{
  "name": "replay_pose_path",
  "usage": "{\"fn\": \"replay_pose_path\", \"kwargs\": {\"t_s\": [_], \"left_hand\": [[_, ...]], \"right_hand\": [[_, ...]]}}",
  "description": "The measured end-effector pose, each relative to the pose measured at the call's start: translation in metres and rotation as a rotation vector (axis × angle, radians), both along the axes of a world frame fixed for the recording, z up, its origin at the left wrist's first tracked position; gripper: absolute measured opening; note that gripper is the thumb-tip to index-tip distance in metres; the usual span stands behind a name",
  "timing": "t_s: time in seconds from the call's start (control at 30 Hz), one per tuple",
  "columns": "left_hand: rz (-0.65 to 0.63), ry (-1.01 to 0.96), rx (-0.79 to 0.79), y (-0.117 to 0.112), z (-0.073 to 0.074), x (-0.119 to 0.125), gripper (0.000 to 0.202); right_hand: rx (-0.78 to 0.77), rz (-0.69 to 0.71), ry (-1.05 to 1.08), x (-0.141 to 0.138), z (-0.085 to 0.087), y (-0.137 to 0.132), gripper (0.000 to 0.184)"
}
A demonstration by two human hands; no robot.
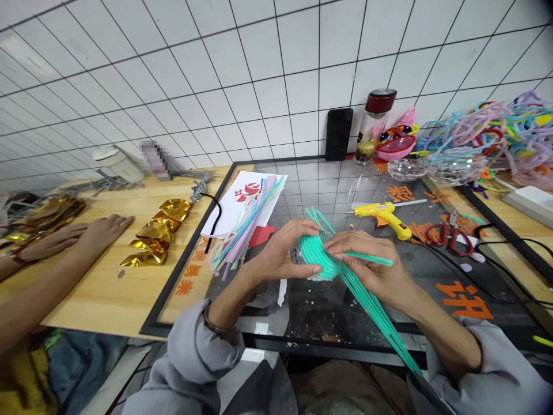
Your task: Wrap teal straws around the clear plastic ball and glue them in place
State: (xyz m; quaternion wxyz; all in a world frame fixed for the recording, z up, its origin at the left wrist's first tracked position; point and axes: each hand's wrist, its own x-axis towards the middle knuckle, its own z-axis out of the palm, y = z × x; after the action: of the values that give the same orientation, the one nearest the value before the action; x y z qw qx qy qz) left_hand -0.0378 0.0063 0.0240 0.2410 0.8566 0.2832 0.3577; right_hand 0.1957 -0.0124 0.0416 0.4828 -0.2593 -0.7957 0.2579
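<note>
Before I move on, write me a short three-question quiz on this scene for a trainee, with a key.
1. True or false: the red-handled scissors lie to the right of the yellow glue gun.

2. What is in the left grip?
A) crumpled gold foil
B) a round piece wound with green strips
C) a sheet of white paper

3. Name the black thing that stands right next to the red-lidded bottle.

Key:
1. True.
2. B.
3. The phone.
</note>
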Motion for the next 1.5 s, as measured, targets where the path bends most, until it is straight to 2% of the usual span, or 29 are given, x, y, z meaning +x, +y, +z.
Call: {"fn": "replay_pose_path", "kwargs": {"t_s": [0.17,0.4,0.63,0.93,1.13,1.37,1.5], "left_hand": [[-0.011,-0.014,-0.019,-0.0003,0.0006,-0.0003,0.055],[0.058,-0.021,-0.104,-0.006,0.0009,-0.0012,0.066],[-0.004,0.031,-0.087,-0.0052,0.0059,-0.0012,0.054],[-0.026,0.023,-0.061,-0.0049,0.0058,-0.0008,0.05],[-0.051,0.004,-0.058,-0.0052,0.0059,0.002,0.065],[0.018,0.018,-0.098,-0.0069,0.0067,0.0018,0.077],[-0.045,0.003,-0.056,-0.0055,0.0072,0.0026,0.063]], "right_hand": [[-0.01,-0.011,0.008,0.0003,-0.0019,0.0001,0.013],[-0.038,-0.005,0.003,0.001,-0.0017,0.0007,0.014],[-0.022,-0.006,0.01,0.0011,-0.0024,0.0008,0.013],[-0.013,-0.009,0.017,0.0005,-0.0024,0.0009,0.014],[-0.012,-0.01,0.024,0.0012,-0.0039,0.001,0.013],[-0.001,-0.008,0.011,0.0011,-0.0047,0.001,0.013],[0.022,-0.009,0.008,0.0008,-0.0046,0.0009,0.013]]}}
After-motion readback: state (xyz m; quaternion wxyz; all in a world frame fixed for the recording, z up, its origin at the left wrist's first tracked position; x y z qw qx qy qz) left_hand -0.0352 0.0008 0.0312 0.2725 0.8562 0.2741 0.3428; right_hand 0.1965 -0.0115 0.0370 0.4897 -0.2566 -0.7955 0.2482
